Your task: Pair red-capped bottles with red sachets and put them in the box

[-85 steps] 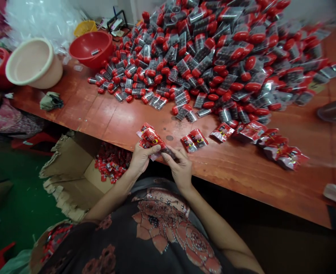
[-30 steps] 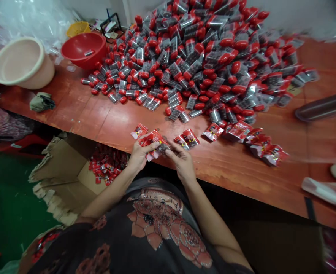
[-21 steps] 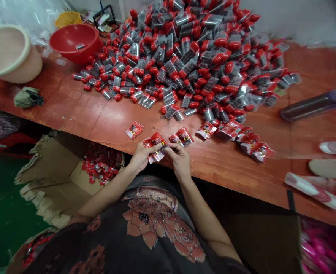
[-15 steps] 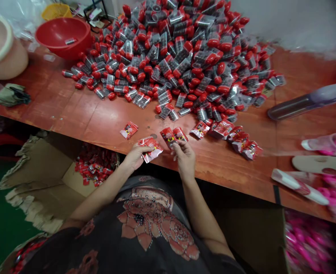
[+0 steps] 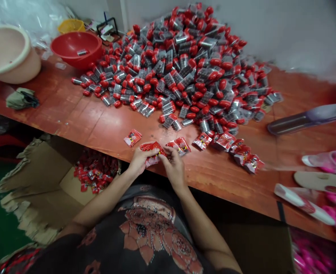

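At the front edge of the red wooden table [image 5: 71,121], my left hand [image 5: 139,161] is closed on a small stack of red packets [image 5: 151,149]. My right hand [image 5: 173,167] meets it from the right, its fingers pinched on the same stack. A single red packet [image 5: 132,137] lies just left of my hands. Two more packets [image 5: 179,145] lie right of them, and a row of packets [image 5: 236,150] trails off to the right. Behind them rises a big heap of clear tubes with red caps [image 5: 185,72].
A torn cardboard box [image 5: 48,190] with red packets inside stands below the table at my left. A red bowl [image 5: 76,47], a cream basin [image 5: 8,55] and a crumpled cloth [image 5: 22,98] sit at the far left. A dark tube [image 5: 307,120] and pink items [image 5: 324,167] lie right.
My right hand reached to the loose packets on the table, then came back to the stack in my left hand. The view has swung to the right.
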`<state>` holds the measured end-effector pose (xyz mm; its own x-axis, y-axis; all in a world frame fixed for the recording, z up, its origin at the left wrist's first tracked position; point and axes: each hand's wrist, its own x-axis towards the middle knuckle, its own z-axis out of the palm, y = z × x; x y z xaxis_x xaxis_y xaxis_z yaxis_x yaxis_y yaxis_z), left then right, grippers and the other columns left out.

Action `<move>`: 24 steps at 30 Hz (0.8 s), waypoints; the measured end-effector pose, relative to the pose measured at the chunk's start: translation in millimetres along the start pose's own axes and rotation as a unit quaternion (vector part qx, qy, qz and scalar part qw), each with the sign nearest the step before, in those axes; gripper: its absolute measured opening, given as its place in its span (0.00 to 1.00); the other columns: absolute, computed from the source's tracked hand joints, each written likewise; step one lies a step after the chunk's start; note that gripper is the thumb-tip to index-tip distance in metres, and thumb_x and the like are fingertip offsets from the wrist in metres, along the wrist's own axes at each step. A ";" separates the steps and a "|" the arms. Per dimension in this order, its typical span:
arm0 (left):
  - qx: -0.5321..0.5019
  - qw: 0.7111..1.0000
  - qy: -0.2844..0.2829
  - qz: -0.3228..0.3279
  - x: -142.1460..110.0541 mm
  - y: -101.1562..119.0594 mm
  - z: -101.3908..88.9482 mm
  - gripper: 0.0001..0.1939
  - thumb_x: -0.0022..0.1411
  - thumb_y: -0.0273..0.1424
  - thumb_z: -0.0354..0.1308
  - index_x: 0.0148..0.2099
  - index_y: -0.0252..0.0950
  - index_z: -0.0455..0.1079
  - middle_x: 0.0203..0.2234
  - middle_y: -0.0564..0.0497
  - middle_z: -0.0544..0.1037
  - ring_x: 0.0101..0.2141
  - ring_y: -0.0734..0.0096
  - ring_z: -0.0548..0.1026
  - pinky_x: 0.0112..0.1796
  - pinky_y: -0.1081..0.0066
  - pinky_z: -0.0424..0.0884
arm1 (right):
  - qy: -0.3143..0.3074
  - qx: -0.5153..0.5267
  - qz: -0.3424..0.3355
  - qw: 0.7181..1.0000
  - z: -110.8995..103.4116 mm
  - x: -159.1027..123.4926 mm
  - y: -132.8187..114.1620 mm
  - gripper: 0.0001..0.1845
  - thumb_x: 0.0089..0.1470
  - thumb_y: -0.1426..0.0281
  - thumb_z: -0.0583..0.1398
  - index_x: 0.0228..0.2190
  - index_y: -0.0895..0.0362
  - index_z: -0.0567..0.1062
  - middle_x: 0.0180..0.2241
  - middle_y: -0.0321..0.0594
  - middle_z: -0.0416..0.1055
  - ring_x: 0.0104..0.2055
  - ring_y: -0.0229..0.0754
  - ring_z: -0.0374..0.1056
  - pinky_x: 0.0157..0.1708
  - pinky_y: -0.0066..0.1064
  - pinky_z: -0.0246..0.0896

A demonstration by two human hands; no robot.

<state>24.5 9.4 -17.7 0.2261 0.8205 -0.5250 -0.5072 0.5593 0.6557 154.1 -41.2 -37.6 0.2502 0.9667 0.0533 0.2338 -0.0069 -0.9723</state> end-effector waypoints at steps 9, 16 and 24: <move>-0.044 0.997 0.016 0.062 18.3 12.1 -13.8 0.24 0.38 0.23 0.73 0.41 0.32 0.75 0.31 0.48 0.82 0.31 0.68 0.79 0.38 0.69 0.76 | -0.138 -0.158 -0.057 0.976 10.3 50.2 -18.5 0.18 0.60 0.67 0.55 0.51 0.51 0.70 0.34 0.38 0.77 0.35 0.43 0.73 0.36 0.33 0.66; -0.081 0.994 0.073 0.011 25.6 28.0 -19.8 0.15 0.43 0.18 0.69 0.36 0.30 0.75 0.31 0.46 0.82 0.31 0.64 0.80 0.38 0.64 0.78 | -0.052 -0.430 -0.017 0.901 -4.6 127.5 -31.1 0.22 0.63 0.59 0.51 0.51 0.60 0.68 0.44 0.55 0.75 0.43 0.53 0.72 0.40 0.39 0.64; -0.152 0.984 0.098 0.001 23.0 34.7 -20.1 0.07 0.48 0.17 0.66 0.32 0.30 0.75 0.26 0.50 0.80 0.25 0.74 0.78 0.32 0.73 0.76 | -0.078 -0.549 0.014 0.832 8.2 159.7 -13.6 0.22 0.58 0.65 0.58 0.50 0.64 0.64 0.46 0.59 0.70 0.43 0.54 0.71 0.39 0.38 0.61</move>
<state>-4.6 45.3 -17.9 0.0759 0.7668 -0.6374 -0.7390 0.4724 0.4803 183.2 115.4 -17.7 0.1639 0.9833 -0.0792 0.9690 -0.1756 -0.1738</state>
